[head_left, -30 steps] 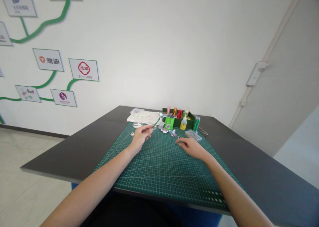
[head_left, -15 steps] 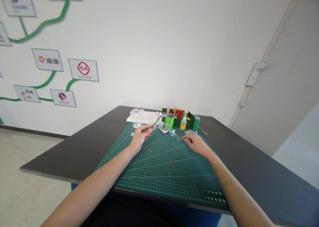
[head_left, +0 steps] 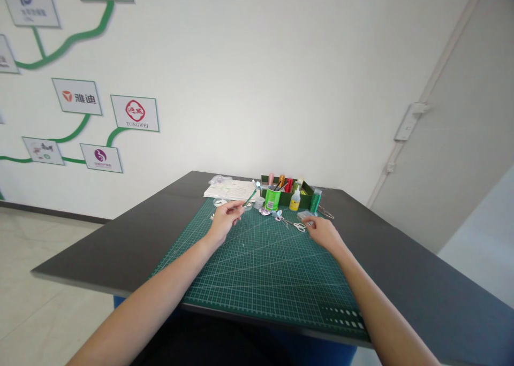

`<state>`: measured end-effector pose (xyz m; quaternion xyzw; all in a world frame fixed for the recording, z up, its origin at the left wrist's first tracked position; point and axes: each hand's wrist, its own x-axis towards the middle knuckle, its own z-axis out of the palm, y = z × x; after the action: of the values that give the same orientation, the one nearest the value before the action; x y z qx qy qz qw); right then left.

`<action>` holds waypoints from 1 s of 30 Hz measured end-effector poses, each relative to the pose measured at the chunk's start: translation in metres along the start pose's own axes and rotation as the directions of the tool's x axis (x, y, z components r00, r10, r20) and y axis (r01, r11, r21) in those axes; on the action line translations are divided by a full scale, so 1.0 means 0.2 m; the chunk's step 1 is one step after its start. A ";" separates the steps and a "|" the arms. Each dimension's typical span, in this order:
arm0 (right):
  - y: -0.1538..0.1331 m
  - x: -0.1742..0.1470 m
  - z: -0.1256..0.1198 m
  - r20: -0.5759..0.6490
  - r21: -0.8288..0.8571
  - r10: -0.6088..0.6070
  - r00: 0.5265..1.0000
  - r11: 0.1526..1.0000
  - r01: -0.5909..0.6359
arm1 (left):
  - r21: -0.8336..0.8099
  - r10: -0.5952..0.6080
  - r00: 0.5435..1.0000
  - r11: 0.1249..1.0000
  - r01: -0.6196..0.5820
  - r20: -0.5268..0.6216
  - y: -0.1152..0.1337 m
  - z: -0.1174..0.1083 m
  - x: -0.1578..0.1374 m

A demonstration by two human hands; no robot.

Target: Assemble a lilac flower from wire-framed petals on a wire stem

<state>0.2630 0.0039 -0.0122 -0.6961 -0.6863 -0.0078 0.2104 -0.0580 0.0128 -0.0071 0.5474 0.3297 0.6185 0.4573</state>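
My left hand is closed on a thin green stem, which slants up to the right and carries a small pale, shiny flower at its tip. Scissors with white handles lie on the green cutting mat, just left of my right hand. That hand holds nothing I can see; its fingers are slightly bent and apart, close to a clear plastic box. Shiny petal-like pieces lie near the scissor blades.
Behind stand a green can holding tools, a glue bottle, a green tube and a dark green box with coloured spools. White sheets lie back left. The cutting mat covers the table's middle.
My right hand has let go of the scissors and moved a little right, toward the clear box. The scissors now lie on the mat. My left hand keeps the stem, nearly still.
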 end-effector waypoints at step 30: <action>-0.44 -0.23 0.12 0.240 0.951 -0.506 0.828 0.292 -0.098 | 0.176 0.049 0.924 0.976 -0.125 0.380 -0.06 0.15 -0.13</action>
<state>0.1696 -0.0361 -0.0227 -0.3174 -0.6746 0.5449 0.3838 -0.0258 -0.0106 -0.0218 0.7116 0.2717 0.4873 0.4271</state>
